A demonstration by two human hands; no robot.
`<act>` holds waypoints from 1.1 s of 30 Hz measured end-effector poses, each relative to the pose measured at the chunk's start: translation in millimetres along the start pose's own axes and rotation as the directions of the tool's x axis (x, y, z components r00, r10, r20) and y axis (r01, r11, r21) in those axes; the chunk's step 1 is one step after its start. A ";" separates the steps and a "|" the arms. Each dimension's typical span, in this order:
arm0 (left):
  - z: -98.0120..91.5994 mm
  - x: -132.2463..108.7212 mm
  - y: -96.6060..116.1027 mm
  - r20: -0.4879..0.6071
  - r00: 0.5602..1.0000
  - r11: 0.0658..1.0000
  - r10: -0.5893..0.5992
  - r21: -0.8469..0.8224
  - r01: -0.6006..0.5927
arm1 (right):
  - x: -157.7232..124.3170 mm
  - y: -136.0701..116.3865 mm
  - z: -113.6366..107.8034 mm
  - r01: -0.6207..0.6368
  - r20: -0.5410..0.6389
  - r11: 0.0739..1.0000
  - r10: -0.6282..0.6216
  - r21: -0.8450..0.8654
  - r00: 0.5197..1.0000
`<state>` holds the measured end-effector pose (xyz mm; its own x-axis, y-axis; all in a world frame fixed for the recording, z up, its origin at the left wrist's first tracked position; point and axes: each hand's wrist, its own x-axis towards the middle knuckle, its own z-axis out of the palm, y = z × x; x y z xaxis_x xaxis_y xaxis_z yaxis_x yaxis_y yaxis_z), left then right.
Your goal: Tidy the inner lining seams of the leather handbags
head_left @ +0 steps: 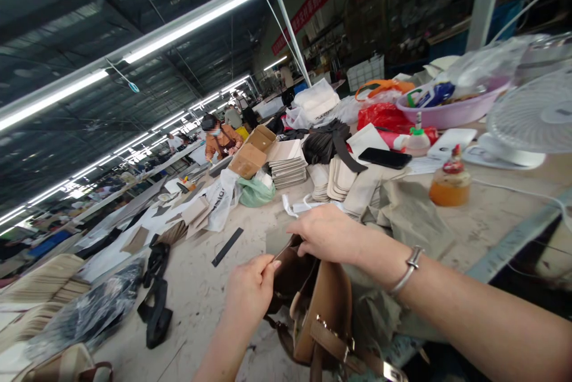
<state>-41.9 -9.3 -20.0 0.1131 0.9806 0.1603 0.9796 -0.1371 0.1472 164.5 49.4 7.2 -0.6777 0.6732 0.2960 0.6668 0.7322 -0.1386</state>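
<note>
A brown handbag (328, 304) with a buckled strap and metal fittings stands tilted at the front of the worktable, its mouth open toward me. My left hand (252, 286) pinches the bag's upper edge on the left between thumb and fingers. At the top of the opening, my right hand (324, 233) curls over the rim with bent fingers; its fingertips are partly hidden. A metal bracelet (407, 272) circles the right wrist. Grey-green cloth (373, 310) lies beside and beneath the bag on the right.
Stacked panels (286, 164), black straps (155, 310) and a dark strip (227, 247) lie on the worktable (196, 304). To the right stand an amber glue bottle (450, 185), a phone (385, 158), a white fan (531, 114) and a lilac basin (451, 114). A co-worker (223, 137) sits farther back.
</note>
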 end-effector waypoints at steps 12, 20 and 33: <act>1.2 -3.7 2.4 0.021 0.999 0.999 -0.037 -0.011 0.037 | 1.9 -3.2 4.6 -0.152 0.011 0.988 0.152 0.019 0.988; -11.7 -0.8 6.6 0.162 0.987 1.000 -0.003 -0.002 0.003 | 7.1 -5.7 12.9 -0.190 0.006 0.981 0.190 0.042 0.982; -8.6 42.5 27.3 0.117 0.993 0.992 0.032 -0.123 -0.018 | -15.6 15.6 9.6 -0.098 -0.251 0.798 0.301 0.595 0.920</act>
<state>-11.8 27.5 -0.8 0.1634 0.9853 0.0500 0.9496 -0.1708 0.2630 182.5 51.3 -8.6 -0.3454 0.8135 0.4679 0.4144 0.5795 -0.7017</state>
